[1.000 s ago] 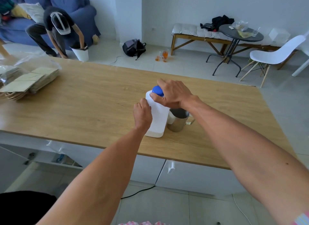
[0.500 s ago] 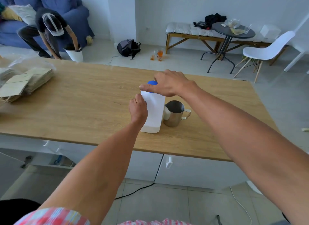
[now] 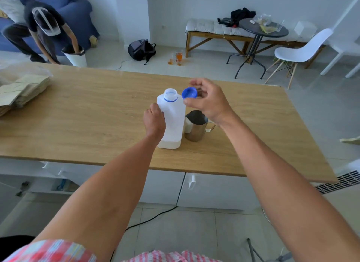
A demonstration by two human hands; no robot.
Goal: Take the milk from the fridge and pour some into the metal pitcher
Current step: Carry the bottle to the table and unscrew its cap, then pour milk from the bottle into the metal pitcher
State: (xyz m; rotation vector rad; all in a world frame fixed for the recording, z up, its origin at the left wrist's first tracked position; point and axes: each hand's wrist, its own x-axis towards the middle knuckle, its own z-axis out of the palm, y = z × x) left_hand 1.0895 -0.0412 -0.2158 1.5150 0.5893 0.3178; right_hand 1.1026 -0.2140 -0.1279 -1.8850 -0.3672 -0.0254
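Right hand [image 3: 206, 101] pinching blue cap [image 3: 189, 92] just off bottle mouth; left hand [image 3: 154, 121] gripping milk bottle [image 3: 172, 121] upright on counter [image 3: 87, 115], touching pitcher [image 3: 195, 128]. Uncapping done; next, probably park cap, tilt bottle over pitcher.

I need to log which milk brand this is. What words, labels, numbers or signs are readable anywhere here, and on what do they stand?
None can be read.
Milk bottle: plain white, no label showing.
Blue cap, held by the right hand: no marking visible.
Metal pitcher: bare steel.
Paper bags on the wooden table: no print legible.
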